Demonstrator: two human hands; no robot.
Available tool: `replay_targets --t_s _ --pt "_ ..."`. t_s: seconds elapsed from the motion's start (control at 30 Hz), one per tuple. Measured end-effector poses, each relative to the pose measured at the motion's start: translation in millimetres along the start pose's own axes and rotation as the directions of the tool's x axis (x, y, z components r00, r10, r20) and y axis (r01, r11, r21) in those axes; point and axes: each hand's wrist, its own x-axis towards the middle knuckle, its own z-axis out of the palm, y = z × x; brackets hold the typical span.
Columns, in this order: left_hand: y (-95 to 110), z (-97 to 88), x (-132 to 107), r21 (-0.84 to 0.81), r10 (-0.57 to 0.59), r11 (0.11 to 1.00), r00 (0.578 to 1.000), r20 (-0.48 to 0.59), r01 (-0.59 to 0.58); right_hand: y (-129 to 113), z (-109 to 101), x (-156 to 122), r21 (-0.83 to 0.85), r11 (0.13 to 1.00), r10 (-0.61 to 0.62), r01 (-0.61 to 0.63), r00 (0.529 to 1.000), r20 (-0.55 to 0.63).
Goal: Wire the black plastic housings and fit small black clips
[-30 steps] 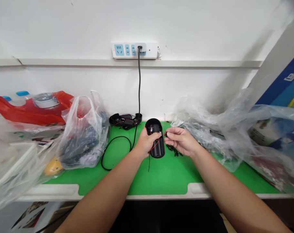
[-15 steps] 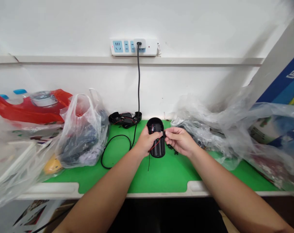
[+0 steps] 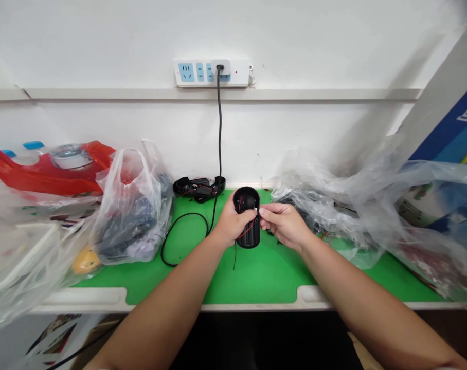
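Note:
My left hand (image 3: 230, 226) is wrapped round a black oval plastic housing (image 3: 246, 218) with red and black wires trailing from it, held just above the green mat (image 3: 256, 277). My right hand (image 3: 283, 224) touches the housing's right side, thumb and forefinger pinched on a small white piece at the rim. What that piece is I cannot make out. A small heap of black parts lies on the mat, mostly hidden behind my right hand.
A black cable (image 3: 219, 133) runs from the wall power strip (image 3: 212, 73) down to a second black housing (image 3: 199, 188) at the mat's back. Clear bags of parts (image 3: 131, 210) sit left, crumpled plastic bags (image 3: 334, 205) right, a red bag (image 3: 44, 174) far left.
My right hand has moved left from beside the housing until its pinched fingertips touch the housing's upper right edge. The housing has shifted slightly up in my left hand.

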Motion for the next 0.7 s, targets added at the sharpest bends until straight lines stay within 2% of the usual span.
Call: replay_targets --t_s 0.07,0.17,0.23,0.33,0.47,0.7 --pt "1 0.0 0 0.022 0.013 1.000 1.000 -0.001 -0.013 -1 1 -1 -0.221 0.966 -0.125 0.132 0.991 0.045" --pt "1 -0.2 1 0.066 0.054 0.996 0.998 -0.043 -0.051 -2 5 -3 -0.526 0.772 -0.329 0.356 0.933 0.148" --pt "0 -0.3 2 0.090 0.090 0.992 0.994 -0.063 -0.084 0 9 -4 -0.622 0.658 -0.402 0.426 0.896 0.188" --pt "-1 0.0 3 0.126 0.144 0.983 0.988 -0.059 -0.136 8 14 -6 -0.676 0.591 -0.442 0.439 0.878 0.184" --pt "-1 2.4 0 0.210 0.202 0.960 0.977 -0.073 -0.183 21 20 -11 -0.711 0.560 -0.508 0.425 0.854 0.111" --pt "3 7.4 -10 0.294 0.254 0.932 0.961 -0.109 -0.213 24 25 -20 -0.742 0.518 -0.543 0.426 0.834 0.101"
